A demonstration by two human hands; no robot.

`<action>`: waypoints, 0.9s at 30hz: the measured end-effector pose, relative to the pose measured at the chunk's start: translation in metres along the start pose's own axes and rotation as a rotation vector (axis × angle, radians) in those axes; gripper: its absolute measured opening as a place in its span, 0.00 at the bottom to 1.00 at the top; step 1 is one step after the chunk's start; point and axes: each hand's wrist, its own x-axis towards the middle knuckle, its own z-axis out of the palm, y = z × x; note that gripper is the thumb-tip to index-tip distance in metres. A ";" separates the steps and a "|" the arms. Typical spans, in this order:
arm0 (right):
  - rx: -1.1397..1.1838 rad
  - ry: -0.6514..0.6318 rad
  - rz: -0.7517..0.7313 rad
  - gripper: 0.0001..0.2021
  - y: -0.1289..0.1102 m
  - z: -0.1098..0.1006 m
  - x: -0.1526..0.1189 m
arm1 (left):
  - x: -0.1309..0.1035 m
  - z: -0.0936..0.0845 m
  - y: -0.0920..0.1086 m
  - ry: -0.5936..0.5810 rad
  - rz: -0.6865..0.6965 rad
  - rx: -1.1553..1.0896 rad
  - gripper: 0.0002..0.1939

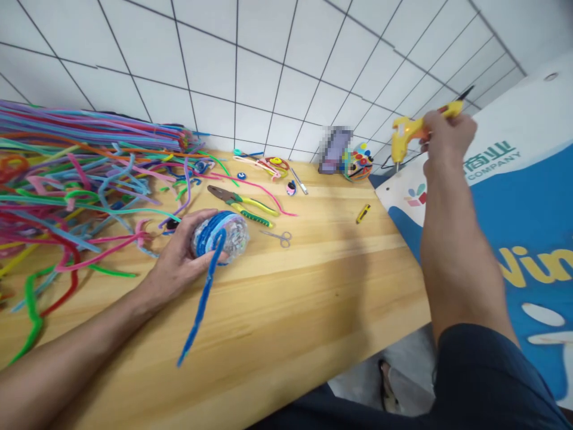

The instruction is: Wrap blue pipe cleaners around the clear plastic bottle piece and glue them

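Note:
My left hand point(185, 248) is wrapped round a clear plastic bottle point(236, 237) banded with blue pipe cleaner, above the left part of the table. From its side a dark blue pipe cleaner point(200, 304) hangs down with a loose end. Far to the right, my right hand point(447, 134) grips a yellow hot glue gun point(409, 134), raised near the blue and white board; its pale tip points downward. Pliers point(242, 206) with green and yellow handles and small scissors point(278, 237) lie on the wood just beyond the bottle.
Loose coloured pipe cleaners point(89, 197) heap over the table's left side, with a long bundle point(89, 128) behind. A yellow cutter point(363, 214), a blurred-out phone point(336, 150) and a colourful round item point(358, 162) stand or lie toward the right. A tiled wall point(264, 65) rises behind.

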 end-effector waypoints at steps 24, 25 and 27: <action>0.867 -0.518 0.819 0.07 -0.023 0.054 -0.252 | 0.000 -0.002 0.004 -0.020 0.039 0.047 0.36; 0.840 -0.569 0.819 0.07 -0.021 0.047 -0.253 | 0.000 -0.002 0.005 -0.020 0.037 0.046 0.35; 0.762 -0.687 0.808 0.09 -0.016 0.029 -0.255 | 0.000 -0.002 0.006 -0.020 0.037 0.047 0.35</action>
